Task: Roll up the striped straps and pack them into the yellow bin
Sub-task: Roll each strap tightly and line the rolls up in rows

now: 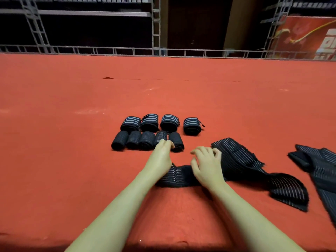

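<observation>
- Striped strap (241, 160), unrolled, lies slack across the red surface (72, 160) from under both wrists out to four o'clock.
- Left hand (161, 157) fingers curl on a finished roll (176, 141); a nudge could knock it askew.
- Right hand (206, 164) fingers rest loosely curled on the strap; loose rolling risks unravelling.
- Yellow bin isn't visible.

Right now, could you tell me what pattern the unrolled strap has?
Unrolled strap: black with thin pale stripes, clearest in the head view.
</observation>
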`<state>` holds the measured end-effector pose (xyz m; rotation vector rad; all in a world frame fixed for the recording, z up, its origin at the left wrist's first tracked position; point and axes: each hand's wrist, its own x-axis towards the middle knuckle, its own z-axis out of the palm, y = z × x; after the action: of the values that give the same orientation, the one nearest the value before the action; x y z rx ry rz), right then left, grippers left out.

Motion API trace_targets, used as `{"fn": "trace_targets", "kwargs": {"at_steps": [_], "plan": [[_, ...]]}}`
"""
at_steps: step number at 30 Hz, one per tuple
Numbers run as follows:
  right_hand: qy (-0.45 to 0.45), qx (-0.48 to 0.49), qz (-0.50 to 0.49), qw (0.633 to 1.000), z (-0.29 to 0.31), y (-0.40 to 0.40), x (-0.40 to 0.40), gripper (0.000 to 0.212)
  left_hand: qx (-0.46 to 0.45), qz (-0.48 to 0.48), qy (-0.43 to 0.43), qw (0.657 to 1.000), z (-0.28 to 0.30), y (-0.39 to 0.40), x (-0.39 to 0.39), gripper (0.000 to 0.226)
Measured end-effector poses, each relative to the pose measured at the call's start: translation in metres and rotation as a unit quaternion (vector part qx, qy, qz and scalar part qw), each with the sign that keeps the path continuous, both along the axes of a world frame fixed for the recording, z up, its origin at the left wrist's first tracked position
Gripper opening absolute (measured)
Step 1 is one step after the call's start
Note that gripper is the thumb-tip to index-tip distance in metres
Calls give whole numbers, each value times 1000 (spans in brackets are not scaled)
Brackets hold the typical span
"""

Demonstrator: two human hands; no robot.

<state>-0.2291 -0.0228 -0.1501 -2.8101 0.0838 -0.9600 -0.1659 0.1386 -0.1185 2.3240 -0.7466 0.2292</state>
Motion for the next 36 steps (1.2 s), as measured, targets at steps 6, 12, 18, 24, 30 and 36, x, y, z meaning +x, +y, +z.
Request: {"fn": "trace_targets", "kwargs": {"at_steps": [6, 12, 18, 24, 30, 36], "plan": [[126, 36, -243, 961, 5, -39, 2, 76, -7, -32, 58, 998, -6, -51, -9, 39], [91, 132, -173, 972, 1, -60, 4, 48, 35, -29, 105, 993, -26, -83, -12, 29], [-34, 187, 10, 982, -10, -67, -10, 22, -70, 23, 104, 992, -40, -81, -11, 42], [-84, 155, 11, 984, -11, -66, -24, 29, 19, -46, 110, 993, -41, -79, -6, 32], [0, -11, -93, 996, -19, -71, -28, 32, 208, -49, 130, 968, -42, -100, -19, 55], [65, -37, -131, 989, -21, -73, -21, 30, 103, 10, 106, 989, -44, -105, -22, 39]]}}
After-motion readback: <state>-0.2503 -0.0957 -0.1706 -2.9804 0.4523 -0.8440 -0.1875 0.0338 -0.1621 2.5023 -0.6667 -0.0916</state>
